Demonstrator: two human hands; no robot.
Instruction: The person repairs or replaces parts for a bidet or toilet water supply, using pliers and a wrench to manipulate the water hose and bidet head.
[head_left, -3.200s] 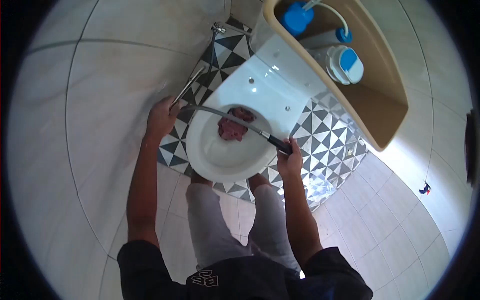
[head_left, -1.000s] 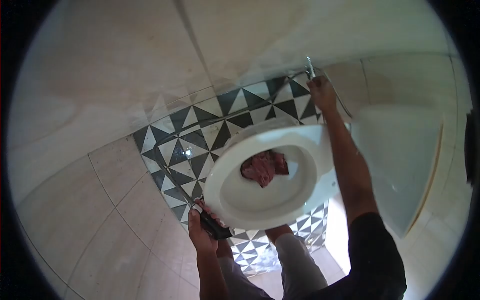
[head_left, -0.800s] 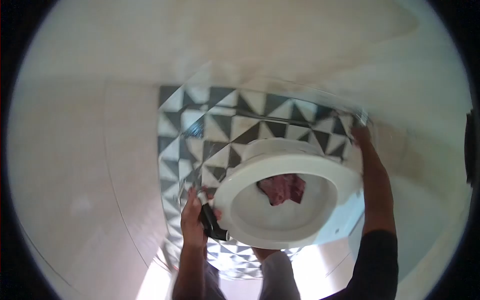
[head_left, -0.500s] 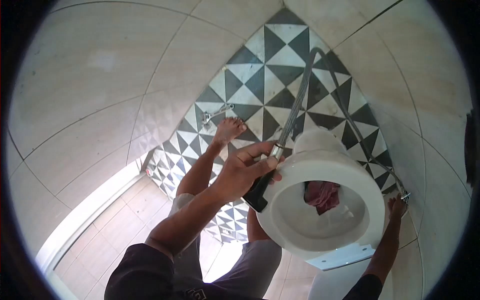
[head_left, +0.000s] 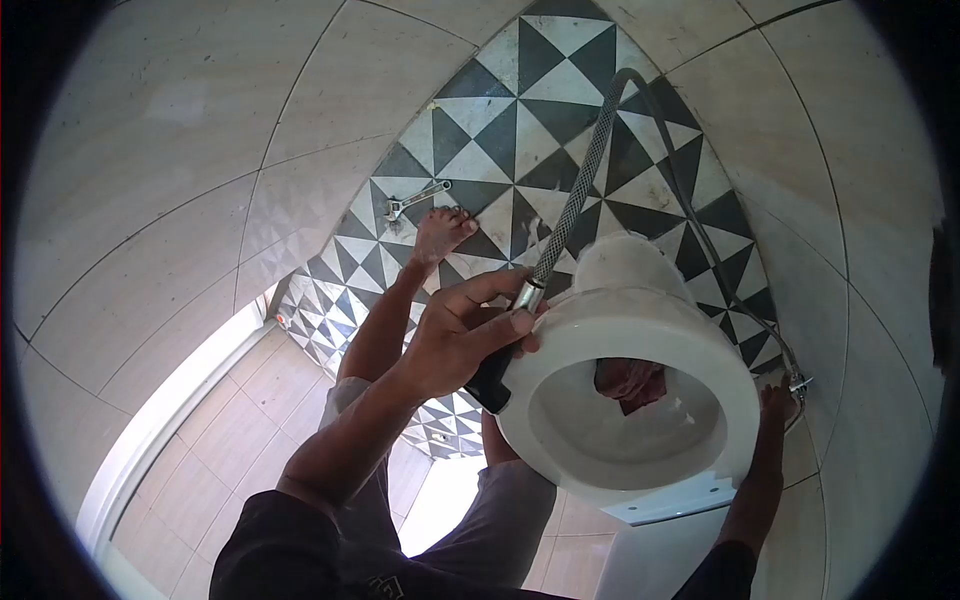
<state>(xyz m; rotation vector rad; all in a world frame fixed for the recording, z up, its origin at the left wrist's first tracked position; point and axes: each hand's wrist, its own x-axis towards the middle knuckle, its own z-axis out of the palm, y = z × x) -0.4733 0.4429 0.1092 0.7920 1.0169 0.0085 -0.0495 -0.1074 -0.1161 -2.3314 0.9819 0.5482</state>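
My left hand is closed round the black handle of a bidet sprayer, just left of the toilet bowl's rim. From its metal connector a braided hose rises, bends over and runs down to a small shut-off valve low on the right wall. At that valve my right hand has its fingers closed, as far as they show. Between the hands stands the white toilet, with a crumpled dark red cloth inside the bowl.
An adjustable wrench lies on the black-and-white patterned floor beside my bare foot. Tiled walls close in on the left and right. A white door sill runs along the lower left. The toilet tank is at the bottom right.
The view has shifted slightly, so most things appear a little further left and higher. Both hands keep their places on the sprayer and at the valve.
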